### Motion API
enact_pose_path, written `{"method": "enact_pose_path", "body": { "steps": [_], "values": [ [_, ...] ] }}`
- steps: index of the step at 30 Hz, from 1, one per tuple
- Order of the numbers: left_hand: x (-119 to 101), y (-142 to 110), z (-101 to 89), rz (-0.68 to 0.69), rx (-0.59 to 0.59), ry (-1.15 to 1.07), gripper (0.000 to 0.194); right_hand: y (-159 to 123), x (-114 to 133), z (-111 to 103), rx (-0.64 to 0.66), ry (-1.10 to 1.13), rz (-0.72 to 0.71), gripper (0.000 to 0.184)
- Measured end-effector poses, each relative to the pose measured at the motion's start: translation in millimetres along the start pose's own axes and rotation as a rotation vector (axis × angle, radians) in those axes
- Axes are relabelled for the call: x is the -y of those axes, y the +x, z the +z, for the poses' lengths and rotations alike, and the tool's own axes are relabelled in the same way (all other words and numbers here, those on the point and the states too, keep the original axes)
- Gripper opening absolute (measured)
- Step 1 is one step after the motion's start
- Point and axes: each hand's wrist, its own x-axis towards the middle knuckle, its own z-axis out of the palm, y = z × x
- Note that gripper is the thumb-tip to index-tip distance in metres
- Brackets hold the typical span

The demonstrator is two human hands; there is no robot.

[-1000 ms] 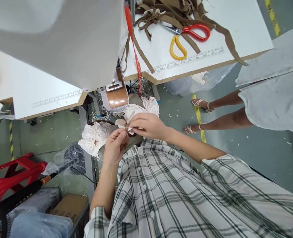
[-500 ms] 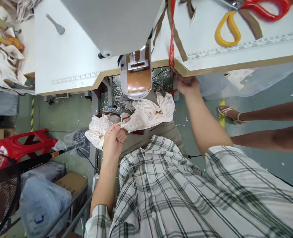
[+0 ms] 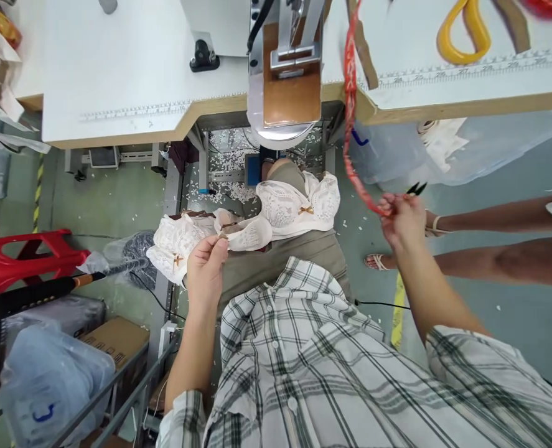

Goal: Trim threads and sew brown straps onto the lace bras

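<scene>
A white lace bra (image 3: 299,202) with a small brown bow lies across my lap. Its band end is pinched between the thumb and fingers of my left hand (image 3: 205,264). Beside that hand, on the left, rests another white lace bra (image 3: 168,242), partly covered by it. Out to the right of my lap, my right hand (image 3: 402,221) is closed around thread snips (image 3: 416,188), whose dark tips stick out past the fingers. A red ribbon (image 3: 351,93) runs from this hand up over the table edge.
Ahead is a sewing machine (image 3: 292,74) set in a white table (image 3: 117,68) with printed rulers. Yellow-handled scissors (image 3: 465,37) lie at right. A red stool (image 3: 28,258) and plastic bin (image 3: 51,386) stand left. Another person's legs (image 3: 500,264) are at right.
My right hand has come out from beneath the table edge, back toward me, with the snips and ribbon. My left hand keeps its pinch on the bra. The view has shifted.
</scene>
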Motion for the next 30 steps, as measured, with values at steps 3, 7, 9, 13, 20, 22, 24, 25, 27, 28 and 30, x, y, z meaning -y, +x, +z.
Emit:
{"method": "enact_pose_path", "body": {
  "steps": [3, 7, 9, 13, 20, 22, 24, 25, 27, 28, 30],
  "values": [
    [-3.5, 0.1, 2.0, 0.035, -0.013, 0.084, 0.027, -47.3, 48.0, 12.6, 0.1, -0.019, -0.014, 0.02],
    [-8.9, 4.7, 9.3, 0.092, -0.009, 0.166, 0.024, -98.1, 142.9, 41.2, 0.53, 0.042, -0.244, 0.012],
    [-10.7, 6.3, 13.4, 0.124, -0.009, 0.225, 0.021, -109.3, 181.7, 57.7, 0.828, 0.202, -0.255, 0.023],
    [-13.5, 6.7, 19.1, 0.201, -0.016, 0.364, 0.02, -110.2, 215.7, 78.7, 1.04, 0.222, -0.147, 0.04],
    [-13.2, 8.2, 21.9, 0.219, 0.015, 0.395, 0.02, -103.8, 211.2, 80.2, 1.123, 0.267, -0.071, 0.045],
    [-13.0, 8.9, 22.9, 0.206, 0.032, 0.373, 0.02, -103.0, 210.8, 79.7, 1.132, 0.279, -0.05, 0.044],
    [-13.0, 9.0, 24.1, 0.196, 0.035, 0.353, 0.02, -102.3, 211.0, 79.5, 1.135, 0.289, -0.028, 0.044],
    [-13.0, 8.9, 24.7, 0.193, 0.033, 0.348, 0.02, -102.0, 211.1, 79.4, 1.135, 0.292, -0.019, 0.044],
    [-13.0, 8.4, 25.9, 0.193, 0.026, 0.339, 0.021, -101.3, 211.5, 79.1, 1.138, 0.292, -0.008, 0.043],
    [-12.9, 8.2, 26.4, 0.194, 0.026, 0.336, 0.021, -100.9, 211.6, 78.8, 1.142, 0.291, -0.006, 0.042],
    [-12.3, 8.0, 27.2, 0.201, 0.028, 0.337, 0.02, -99.9, 212.1, 78.3, 1.145, 0.284, -0.004, 0.04]
  ]
}}
